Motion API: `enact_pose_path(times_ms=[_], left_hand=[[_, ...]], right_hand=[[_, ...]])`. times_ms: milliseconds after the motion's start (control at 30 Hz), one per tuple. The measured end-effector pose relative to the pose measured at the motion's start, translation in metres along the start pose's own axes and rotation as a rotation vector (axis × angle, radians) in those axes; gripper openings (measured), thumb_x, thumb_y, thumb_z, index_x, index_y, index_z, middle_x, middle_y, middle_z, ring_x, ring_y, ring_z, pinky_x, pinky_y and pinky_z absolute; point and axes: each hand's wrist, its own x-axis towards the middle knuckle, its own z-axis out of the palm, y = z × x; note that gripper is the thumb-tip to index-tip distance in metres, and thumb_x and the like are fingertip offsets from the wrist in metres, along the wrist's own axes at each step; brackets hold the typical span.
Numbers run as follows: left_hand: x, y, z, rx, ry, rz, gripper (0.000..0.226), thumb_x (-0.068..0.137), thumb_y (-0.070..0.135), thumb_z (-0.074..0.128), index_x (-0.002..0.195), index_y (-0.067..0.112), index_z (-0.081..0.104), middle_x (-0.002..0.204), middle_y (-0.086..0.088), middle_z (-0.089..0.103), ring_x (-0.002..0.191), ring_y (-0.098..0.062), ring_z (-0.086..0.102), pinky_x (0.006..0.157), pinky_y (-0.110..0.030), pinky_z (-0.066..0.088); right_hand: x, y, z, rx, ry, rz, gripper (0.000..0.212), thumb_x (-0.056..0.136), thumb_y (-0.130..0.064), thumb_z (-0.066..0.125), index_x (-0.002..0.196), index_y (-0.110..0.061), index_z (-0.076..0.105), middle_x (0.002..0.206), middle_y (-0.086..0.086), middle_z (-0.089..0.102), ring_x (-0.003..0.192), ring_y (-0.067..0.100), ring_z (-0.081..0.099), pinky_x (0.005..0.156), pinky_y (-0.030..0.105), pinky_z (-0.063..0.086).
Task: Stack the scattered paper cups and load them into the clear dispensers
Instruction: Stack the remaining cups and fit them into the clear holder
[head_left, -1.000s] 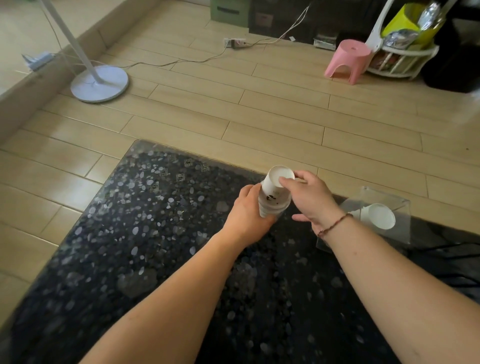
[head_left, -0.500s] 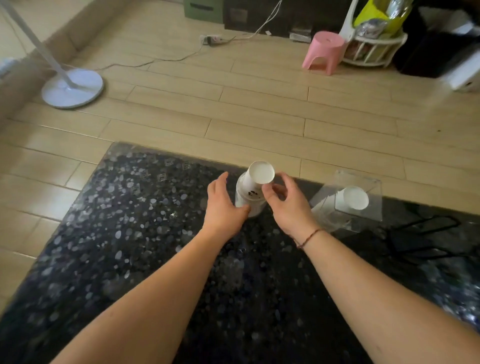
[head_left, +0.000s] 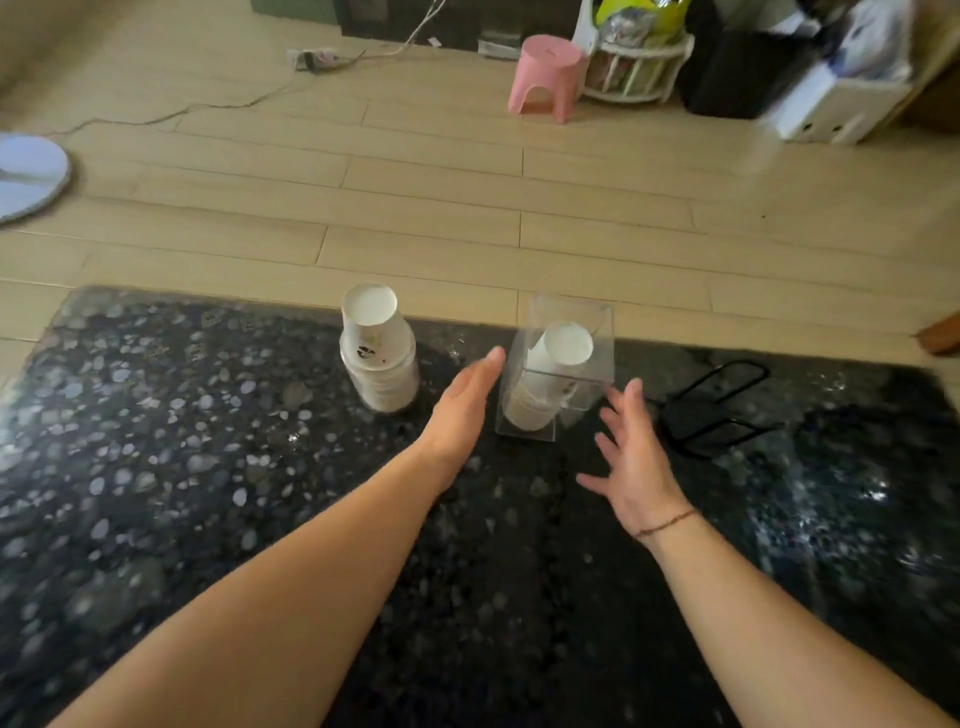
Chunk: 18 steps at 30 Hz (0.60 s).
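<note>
1. Head view: clear dispenser (head_left: 563, 382) with cups inside stands on the worktop (head_left: 208, 493).
2. My left hand (head_left: 465, 402) and right hand (head_left: 631, 457) flank it, fingers spread, holding nothing.
3. Cup stack (head_left: 378, 348) stands left of the dispenser.

cup stack (head_left: 378, 358): white, small dark print, left of centre
my table (head_left: 156, 467): black, pale speckles
stool (head_left: 545, 78): pink, upper centre
my wrist band (head_left: 665, 524): reddish-brown
floor (head_left: 415, 208): pale tan planks
</note>
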Motion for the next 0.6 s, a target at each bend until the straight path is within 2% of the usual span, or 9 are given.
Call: enact_pose_path(times_ms=[33, 100, 200, 367, 433, 500, 600], left_hand=[[0.001, 0.002, 0.009, 0.017, -0.013, 0.025, 0.071, 0.093, 0.067, 0.039, 0.153, 0.030, 0.030, 0.156, 0.006, 0.036, 0.142, -0.017, 0.033, 0.116, -0.042, 0.025], [0.004, 0.001, 0.028, 0.052, 0.001, 0.040, 0.072, 0.091, 0.068, 0.045, 0.151, 0.030, 0.034, 0.149, 0.007, 0.041, 0.130, -0.011, 0.037, 0.111, -0.040, 0.029], [0.002, -0.004, 0.043, 0.075, 0.091, 0.064, 0.070, 0.091, 0.060, 0.053, 0.147, 0.022, 0.036, 0.131, 0.008, 0.046, 0.119, -0.011, 0.041, 0.109, -0.040, 0.034], [-0.017, -0.005, 0.058, 0.110, 0.106, 0.082, 0.068, 0.090, 0.059, 0.056, 0.143, 0.019, 0.040, 0.135, 0.005, 0.053, 0.123, -0.016, 0.050, 0.105, -0.038, 0.040], [-0.035, -0.003, 0.069, 0.181, 0.135, 0.169, 0.077, 0.084, 0.071, 0.051, 0.141, 0.020, 0.042, 0.133, 0.006, 0.055, 0.127, -0.015, 0.050, 0.101, -0.035, 0.041], [-0.058, -0.002, 0.081, 0.276, 0.208, 0.339, 0.082, 0.080, 0.081, 0.038, 0.139, 0.025, 0.044, 0.136, 0.007, 0.053, 0.128, -0.012, 0.049, 0.106, -0.038, 0.041], [-0.093, 0.002, 0.108, 0.273, 0.321, 0.487, 0.080, 0.083, 0.084, 0.030, 0.140, 0.029, 0.043, 0.139, 0.008, 0.048, 0.133, -0.014, 0.045, 0.111, -0.047, 0.038]], right_hand=[[0.002, -0.007, 0.005, 0.006, -0.089, 0.003, 0.096, 0.064, -0.084, 0.036, 0.148, -0.038, 0.031, 0.157, -0.010, 0.029, 0.145, 0.022, 0.022, 0.107, 0.068, 0.024], [0.005, -0.016, 0.012, 0.000, -0.155, 0.018, 0.096, 0.062, -0.087, 0.040, 0.146, -0.040, 0.034, 0.155, -0.012, 0.033, 0.144, 0.021, 0.025, 0.105, 0.067, 0.027], [0.004, -0.013, 0.012, -0.039, -0.088, -0.002, 0.073, 0.074, -0.077, 0.053, 0.139, -0.044, 0.043, 0.145, -0.013, 0.043, 0.132, 0.018, 0.038, 0.095, 0.057, 0.041], [-0.016, -0.013, -0.005, -0.049, -0.024, -0.053, 0.053, 0.082, -0.067, 0.053, 0.131, -0.046, 0.051, 0.126, -0.016, 0.050, 0.120, 0.015, 0.044, 0.097, 0.054, 0.043], [-0.034, -0.020, -0.016, -0.041, -0.016, -0.111, 0.036, 0.083, -0.064, 0.054, 0.117, -0.052, 0.056, 0.115, -0.024, 0.055, 0.119, 0.013, 0.048, 0.098, 0.052, 0.043], [-0.063, -0.031, -0.025, -0.011, -0.043, -0.186, 0.019, 0.080, -0.063, 0.056, 0.098, -0.057, 0.058, 0.099, -0.037, 0.059, 0.111, 0.004, 0.055, 0.097, 0.044, 0.045], [-0.112, -0.052, -0.043, 0.025, -0.054, -0.275, 0.027, 0.070, -0.063, 0.055, 0.094, -0.054, 0.059, 0.085, -0.044, 0.064, 0.088, -0.017, 0.061, 0.085, 0.026, 0.046]])
